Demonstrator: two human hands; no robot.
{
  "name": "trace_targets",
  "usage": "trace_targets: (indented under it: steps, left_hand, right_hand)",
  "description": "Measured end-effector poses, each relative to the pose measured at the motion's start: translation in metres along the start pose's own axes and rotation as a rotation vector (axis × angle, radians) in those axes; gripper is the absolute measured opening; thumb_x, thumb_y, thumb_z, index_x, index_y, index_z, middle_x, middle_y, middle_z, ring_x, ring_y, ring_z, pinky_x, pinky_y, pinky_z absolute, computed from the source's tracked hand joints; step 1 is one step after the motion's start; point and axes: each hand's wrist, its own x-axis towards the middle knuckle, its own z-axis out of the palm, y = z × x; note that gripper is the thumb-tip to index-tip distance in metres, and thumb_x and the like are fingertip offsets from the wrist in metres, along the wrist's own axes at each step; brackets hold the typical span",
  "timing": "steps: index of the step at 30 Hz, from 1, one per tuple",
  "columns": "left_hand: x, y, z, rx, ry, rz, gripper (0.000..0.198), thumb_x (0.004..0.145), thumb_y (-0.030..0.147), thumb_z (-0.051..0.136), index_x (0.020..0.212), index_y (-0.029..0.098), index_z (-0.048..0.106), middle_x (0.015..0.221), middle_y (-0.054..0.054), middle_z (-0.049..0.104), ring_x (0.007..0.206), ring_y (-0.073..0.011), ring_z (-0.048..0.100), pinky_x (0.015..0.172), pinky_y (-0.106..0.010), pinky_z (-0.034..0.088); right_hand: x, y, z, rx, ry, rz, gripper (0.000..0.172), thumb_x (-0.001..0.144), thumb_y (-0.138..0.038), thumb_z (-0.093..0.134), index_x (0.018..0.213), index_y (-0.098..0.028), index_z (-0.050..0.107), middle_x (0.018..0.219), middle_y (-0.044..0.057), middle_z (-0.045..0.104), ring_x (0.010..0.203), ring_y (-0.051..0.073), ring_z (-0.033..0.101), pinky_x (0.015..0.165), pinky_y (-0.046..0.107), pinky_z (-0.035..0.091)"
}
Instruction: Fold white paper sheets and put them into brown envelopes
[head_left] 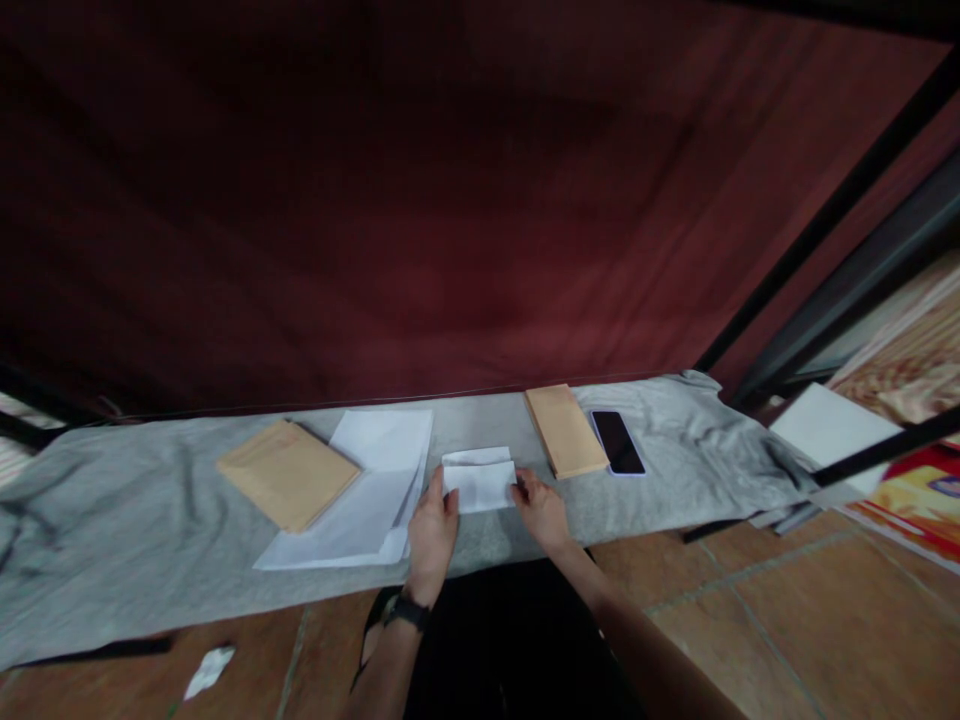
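Observation:
A small folded white paper (480, 480) lies on the grey cloth (135, 520) in front of me. My left hand (433, 530) pinches its left edge with thumb and fingers closed on it; a dark watch sits on that wrist. My right hand (540, 510) grips the paper's right edge the same way. A stack of white sheets (367, 490) lies just left of my left hand. A brown envelope (287, 473) rests partly on that stack. A second stack of brown envelopes (565, 430) lies to the right of my right hand.
A black phone (618, 441) lies face up beside the right envelopes. A dark red curtain (420, 200) hangs behind the cloth. A crumpled paper scrap (210, 670) lies on the brown tiled floor at lower left. White sheets (825, 425) and a dark metal frame stand at the right.

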Motion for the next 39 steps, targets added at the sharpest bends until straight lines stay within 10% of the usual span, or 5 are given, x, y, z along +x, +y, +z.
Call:
trace_targets:
  steps: [21, 30, 39]
  left_hand:
    - [0.031, 0.013, 0.013, 0.274, 0.010, -0.030, 0.049, 0.100, 0.030, 0.041, 0.148, 0.018, 0.041, 0.118, -0.014, 0.071, 0.090, -0.0230, 0.072, 0.072, -0.031, 0.052]
    - [0.030, 0.010, 0.018, 0.285, 0.000, 0.013, 0.048, 0.102, 0.029, 0.035, 0.148, 0.016, 0.039, 0.116, -0.015, 0.069, 0.093, -0.0239, 0.071, 0.069, -0.030, 0.052]
    - [0.020, 0.021, 0.015, 0.356, 0.092, 0.167, 0.047, 0.100, 0.022, 0.032, 0.143, 0.011, 0.047, 0.129, -0.019, 0.062, 0.119, -0.0294, 0.060, 0.099, -0.044, 0.048]
  right_hand:
    - [0.028, -0.017, -0.004, -0.176, 0.003, 0.068, 0.030, 0.101, -0.030, 0.050, 0.129, -0.022, 0.056, 0.109, 0.008, 0.072, 0.088, 0.019, 0.070, 0.073, 0.026, 0.048]
    - [0.017, -0.013, 0.008, -0.148, 0.088, -0.378, 0.046, 0.103, -0.030, 0.039, 0.147, -0.021, 0.047, 0.151, 0.010, 0.049, 0.138, 0.025, 0.044, 0.113, 0.043, 0.034]
    - [0.012, -0.017, 0.015, -0.203, 0.029, -0.356, 0.048, 0.105, -0.034, 0.035, 0.149, -0.018, 0.046, 0.154, 0.009, 0.044, 0.143, 0.024, 0.040, 0.119, 0.046, 0.026]
